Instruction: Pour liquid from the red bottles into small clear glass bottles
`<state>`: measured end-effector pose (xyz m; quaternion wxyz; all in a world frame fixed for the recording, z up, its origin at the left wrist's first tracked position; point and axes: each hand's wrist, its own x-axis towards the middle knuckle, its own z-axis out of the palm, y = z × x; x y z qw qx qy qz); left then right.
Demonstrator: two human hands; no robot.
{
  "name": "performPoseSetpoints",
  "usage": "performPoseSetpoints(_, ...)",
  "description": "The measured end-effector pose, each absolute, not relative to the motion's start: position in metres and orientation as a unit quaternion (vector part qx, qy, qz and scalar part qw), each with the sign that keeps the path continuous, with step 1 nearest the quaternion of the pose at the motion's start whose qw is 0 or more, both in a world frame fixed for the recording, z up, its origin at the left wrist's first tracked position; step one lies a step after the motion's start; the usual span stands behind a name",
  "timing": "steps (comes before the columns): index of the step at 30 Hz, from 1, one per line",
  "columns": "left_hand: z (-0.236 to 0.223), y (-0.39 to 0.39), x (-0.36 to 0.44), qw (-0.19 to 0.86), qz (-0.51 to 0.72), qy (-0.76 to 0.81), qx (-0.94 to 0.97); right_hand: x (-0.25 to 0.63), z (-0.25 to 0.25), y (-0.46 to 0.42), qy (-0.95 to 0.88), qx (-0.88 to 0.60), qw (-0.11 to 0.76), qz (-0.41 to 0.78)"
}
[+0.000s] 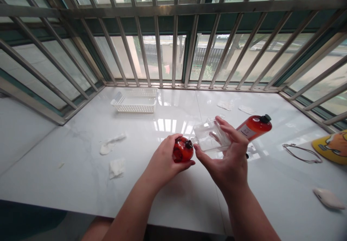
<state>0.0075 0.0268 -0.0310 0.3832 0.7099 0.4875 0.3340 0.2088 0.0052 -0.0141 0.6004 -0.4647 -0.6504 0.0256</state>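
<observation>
My left hand (pixel 165 159) is wrapped round a small round red bottle (pixel 182 149) held just above the white marble sill. In my right hand (pixel 229 157) a clear, empty-looking plastic bottle (pixel 210 136) lies on its side, its neck pointing left and meeting the top of the red bottle. Behind my right hand a larger orange-red bottle (pixel 253 126) with a black cap lies tilted on the sill; part of it is hidden by my fingers.
A white slotted plastic basket (pixel 135 101) stands at the back left near the window bars (pixel 173 53). Crumpled tissues (pixel 117 168) lie at left, with more tissue scraps (pixel 226 105) at the back. Right: a wire loop (pixel 302 153), a yellow printed item (pixel 332 147), a white object (pixel 328 198).
</observation>
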Motion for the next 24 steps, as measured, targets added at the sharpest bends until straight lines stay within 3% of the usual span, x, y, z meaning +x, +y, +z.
performPoseSetpoints(24, -0.0297, 0.0257, 0.0076, 0.384, 0.328, 0.484, 0.715, 0.211, -0.0174, 0.007, -0.659, -0.447, 0.603, 0.039)
